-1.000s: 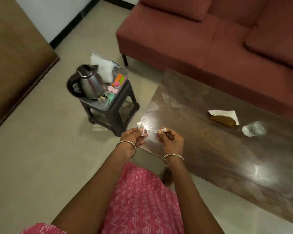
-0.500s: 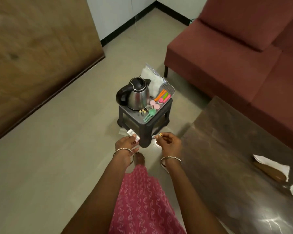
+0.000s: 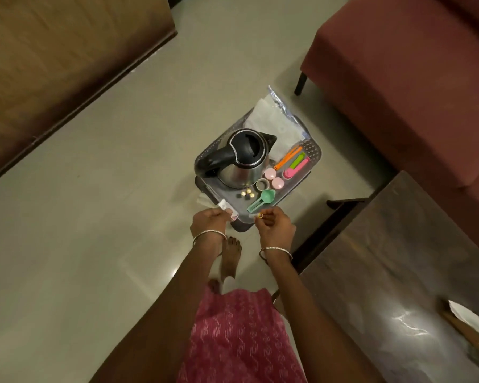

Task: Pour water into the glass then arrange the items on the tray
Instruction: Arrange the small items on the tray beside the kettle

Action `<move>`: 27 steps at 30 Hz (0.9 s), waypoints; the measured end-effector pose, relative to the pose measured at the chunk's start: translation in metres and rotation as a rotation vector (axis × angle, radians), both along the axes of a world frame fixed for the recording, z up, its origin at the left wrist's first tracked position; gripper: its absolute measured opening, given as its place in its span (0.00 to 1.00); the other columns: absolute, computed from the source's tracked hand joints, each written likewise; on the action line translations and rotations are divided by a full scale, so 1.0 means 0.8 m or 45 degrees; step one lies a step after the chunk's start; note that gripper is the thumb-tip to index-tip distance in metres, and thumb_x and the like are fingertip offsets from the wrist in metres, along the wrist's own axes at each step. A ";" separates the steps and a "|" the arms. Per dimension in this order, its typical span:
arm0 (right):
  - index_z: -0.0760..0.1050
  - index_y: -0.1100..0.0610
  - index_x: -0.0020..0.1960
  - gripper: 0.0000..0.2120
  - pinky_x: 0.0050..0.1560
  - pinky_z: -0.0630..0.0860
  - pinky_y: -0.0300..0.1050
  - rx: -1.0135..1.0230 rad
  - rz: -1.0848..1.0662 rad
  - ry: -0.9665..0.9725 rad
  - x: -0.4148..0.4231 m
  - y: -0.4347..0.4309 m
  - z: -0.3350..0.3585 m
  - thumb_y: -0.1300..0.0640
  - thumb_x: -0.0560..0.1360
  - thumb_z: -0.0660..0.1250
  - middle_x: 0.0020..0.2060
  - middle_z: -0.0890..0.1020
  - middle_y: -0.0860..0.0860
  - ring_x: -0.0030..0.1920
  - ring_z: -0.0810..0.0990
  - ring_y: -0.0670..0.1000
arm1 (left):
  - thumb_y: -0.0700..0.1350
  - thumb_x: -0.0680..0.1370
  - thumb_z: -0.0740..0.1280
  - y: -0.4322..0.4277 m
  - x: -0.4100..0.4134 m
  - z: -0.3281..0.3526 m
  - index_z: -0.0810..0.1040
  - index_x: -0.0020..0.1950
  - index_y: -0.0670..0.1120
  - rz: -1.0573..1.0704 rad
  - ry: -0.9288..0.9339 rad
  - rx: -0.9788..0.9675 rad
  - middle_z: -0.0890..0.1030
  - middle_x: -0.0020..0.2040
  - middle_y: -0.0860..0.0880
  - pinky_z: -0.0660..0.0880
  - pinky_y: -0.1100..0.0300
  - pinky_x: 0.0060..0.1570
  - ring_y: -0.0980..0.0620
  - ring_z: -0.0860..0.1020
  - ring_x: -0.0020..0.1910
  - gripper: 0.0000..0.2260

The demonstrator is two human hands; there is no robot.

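Both your hands pinch small items: left hand (image 3: 209, 221) a packet (image 3: 224, 206), right hand (image 3: 274, 225) a capsule (image 3: 260, 215); tray (image 3: 314, 153) lies just beyond.

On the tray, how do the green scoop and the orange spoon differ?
The green scoop lies at the tray's near edge, close to the right hand; the orange spoon lies at the far right side beside the green and pink ones. The scoop has a wide round bowl facing up; the spoon looks long and slim. The scoop lies alone; the spoon is bunched with others. Both lie flat, angled the same diagonal way.
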State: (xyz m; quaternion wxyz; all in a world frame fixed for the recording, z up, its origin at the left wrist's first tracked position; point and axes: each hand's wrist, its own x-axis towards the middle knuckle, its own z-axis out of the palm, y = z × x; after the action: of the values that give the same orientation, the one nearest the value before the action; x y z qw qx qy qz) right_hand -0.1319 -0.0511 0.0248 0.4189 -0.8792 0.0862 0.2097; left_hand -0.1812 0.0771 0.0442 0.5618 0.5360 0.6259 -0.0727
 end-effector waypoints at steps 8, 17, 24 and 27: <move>0.81 0.56 0.50 0.08 0.47 0.80 0.53 -0.248 0.361 -0.045 0.041 0.035 -0.064 0.62 0.71 0.71 0.44 0.84 0.53 0.45 0.82 0.55 | 0.48 0.68 0.76 0.018 0.053 -0.066 0.86 0.42 0.46 -0.412 0.156 0.171 0.86 0.43 0.47 0.75 0.61 0.43 0.46 0.83 0.45 0.07; 0.80 0.56 0.52 0.10 0.50 0.75 0.50 -0.427 0.563 -0.175 0.056 0.042 -0.088 0.61 0.71 0.72 0.46 0.81 0.56 0.51 0.78 0.59 | 0.52 0.76 0.68 0.022 0.081 -0.094 0.81 0.56 0.44 -0.792 0.433 0.443 0.83 0.52 0.44 0.76 0.53 0.49 0.43 0.80 0.53 0.14; 0.80 0.56 0.53 0.10 0.51 0.74 0.51 -0.480 0.595 -0.158 0.055 0.046 -0.089 0.61 0.71 0.71 0.48 0.81 0.56 0.53 0.76 0.59 | 0.52 0.73 0.71 0.023 0.095 -0.100 0.77 0.61 0.43 -0.602 0.520 0.236 0.81 0.58 0.42 0.76 0.51 0.52 0.39 0.79 0.57 0.21; 0.80 0.57 0.55 0.11 0.52 0.73 0.51 -0.493 0.603 -0.136 0.056 0.047 -0.091 0.60 0.72 0.70 0.49 0.81 0.56 0.54 0.76 0.59 | 0.50 0.72 0.73 0.022 0.100 -0.102 0.78 0.58 0.43 -0.503 0.537 0.171 0.82 0.56 0.43 0.74 0.55 0.44 0.41 0.81 0.53 0.18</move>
State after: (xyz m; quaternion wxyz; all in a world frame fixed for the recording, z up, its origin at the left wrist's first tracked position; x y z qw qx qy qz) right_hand -0.0871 -0.0136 -0.0479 0.1869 -0.9482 -0.1048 0.2347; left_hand -0.1008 0.0944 -0.0377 0.3575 0.6565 0.6158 -0.2489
